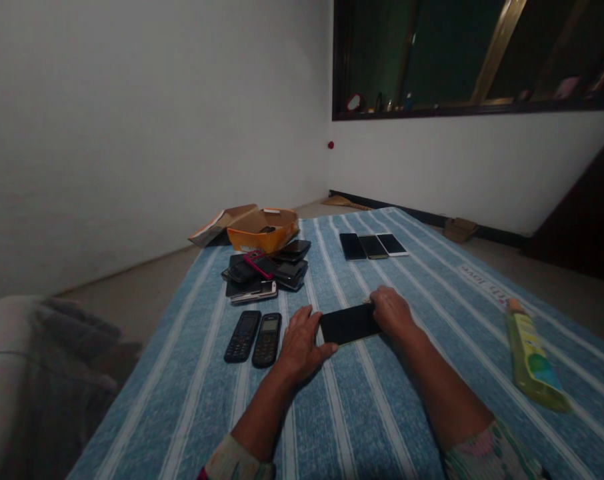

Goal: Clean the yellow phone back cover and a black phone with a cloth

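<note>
A smartphone (pixel 349 324) with a dark screen lies sideways on the striped cloth between my two hands. My left hand (pixel 302 343) grips its left end, the thumb along the near edge and the fingers at the far side. Curled fingers of my right hand (pixel 392 312) close on the far right corner of the smartphone. A small pale bit shows by those fingertips, too small to make out. Just left of my left hand lie two keypad phones, one black phone (pixel 243 336) and one with a grey screen (pixel 267 340).
Beyond them is a heap of phones (pixel 267 270) beside an open orange cardboard box (pixel 262 239). Three smartphones (pixel 373 246) lie in a row at the far right. A bottle of yellow-green liquid (pixel 535 360) lies near the right edge of the blue striped cloth (pixel 222 413).
</note>
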Tool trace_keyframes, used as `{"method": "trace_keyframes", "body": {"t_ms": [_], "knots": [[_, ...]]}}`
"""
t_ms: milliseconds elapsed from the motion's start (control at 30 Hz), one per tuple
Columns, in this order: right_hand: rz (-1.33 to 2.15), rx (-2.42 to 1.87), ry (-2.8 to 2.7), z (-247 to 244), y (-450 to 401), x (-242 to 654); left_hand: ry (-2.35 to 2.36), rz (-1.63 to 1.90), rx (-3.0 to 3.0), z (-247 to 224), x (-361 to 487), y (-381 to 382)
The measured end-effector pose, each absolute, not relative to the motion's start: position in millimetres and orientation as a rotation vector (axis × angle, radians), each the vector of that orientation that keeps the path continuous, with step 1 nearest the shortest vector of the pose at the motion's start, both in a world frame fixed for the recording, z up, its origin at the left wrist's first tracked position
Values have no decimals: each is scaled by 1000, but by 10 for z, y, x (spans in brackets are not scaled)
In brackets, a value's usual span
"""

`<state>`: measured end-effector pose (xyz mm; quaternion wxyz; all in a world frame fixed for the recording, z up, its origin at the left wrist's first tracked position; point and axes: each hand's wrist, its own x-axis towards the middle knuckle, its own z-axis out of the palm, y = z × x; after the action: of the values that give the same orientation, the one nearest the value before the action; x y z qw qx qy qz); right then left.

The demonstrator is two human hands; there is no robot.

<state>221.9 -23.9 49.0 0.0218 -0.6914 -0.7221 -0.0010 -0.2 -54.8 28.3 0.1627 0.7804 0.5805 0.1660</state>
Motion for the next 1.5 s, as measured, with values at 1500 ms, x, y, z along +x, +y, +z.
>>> {"method": "trace_keyframes", "body": {"t_ms": [1500], "knots": [[90, -2215, -2145, 551, -293, 2201, 1851, 762, 2307, 96, 212, -735]]}}
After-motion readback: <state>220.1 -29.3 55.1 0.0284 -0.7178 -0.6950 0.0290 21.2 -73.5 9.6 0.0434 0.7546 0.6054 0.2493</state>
